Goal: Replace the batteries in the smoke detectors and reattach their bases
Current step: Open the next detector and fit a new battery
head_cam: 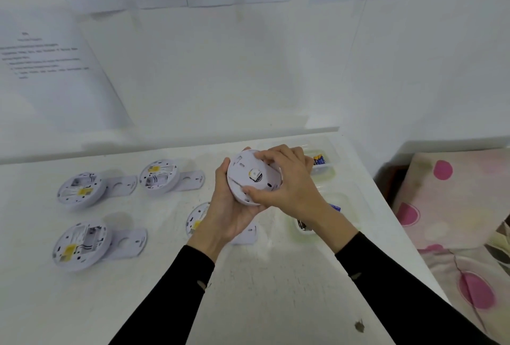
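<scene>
Left of frame, on the white table (276,275): three opened smoke detectors lie with their battery bays up. One sits at upper left (82,191), one below it at lower left (82,245), one toward upper centre (159,177). A detached white base plate lies touching the right edge of each: (122,185), (129,242), (191,179).

Centre of frame: a fourth opened detector (196,217) lies on the table, largely hidden behind the left wrist, with its base plate (247,234) just to its right.

Centre, above the table: the held smoke detector (252,176) is raised and tilted, its base side facing the camera. The left hand (231,206) cups it from the left and beneath; fingers curl around the rim, with one fingertip visible over the top edge. The right hand (287,179) lies across its right face, fingers spread over the upper edge and thumb pressed on the lower face. Both hands are clamped on the unit.

Right of frame: two clear trays stand near the table's right edge. The upper tray (324,170) holds a blue and yellow battery pack (318,159). The lower tray (339,201) is partly hidden by the right forearm; its contents cannot be identified with certainty.
</scene>
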